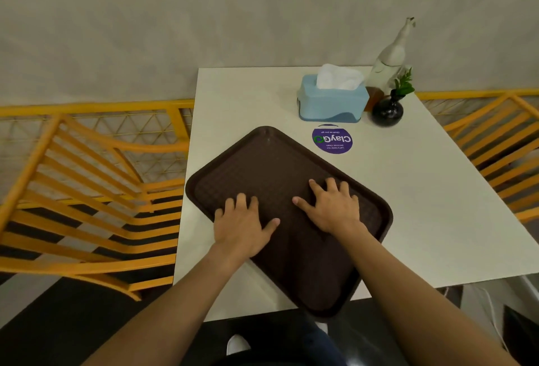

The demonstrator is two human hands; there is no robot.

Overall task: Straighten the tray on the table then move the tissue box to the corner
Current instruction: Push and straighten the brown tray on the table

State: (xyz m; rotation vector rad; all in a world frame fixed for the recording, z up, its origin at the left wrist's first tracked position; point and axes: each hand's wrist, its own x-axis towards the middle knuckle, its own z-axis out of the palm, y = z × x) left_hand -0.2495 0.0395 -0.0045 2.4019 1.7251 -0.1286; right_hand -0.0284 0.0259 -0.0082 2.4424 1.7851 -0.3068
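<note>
A dark brown tray (262,158) lies askew on the white table (423,205), turned at an angle with one corner hanging over the near edge. My left hand (243,224) rests flat on the tray's left part, fingers spread. My right hand (332,206) lies flat on the tray a little further right, fingers also spread. Neither hand holds anything. A light blue tissue box (332,103) with white tissue sticking out stands at the far right of the table, beyond the tray.
A dark round vase with a green sprig (388,110) and a white figurine (389,56) stand right of the tissue box. A purple round sticker (332,139) lies between box and tray. Yellow slatted chairs (87,190) flank the table; a wall runs behind it.
</note>
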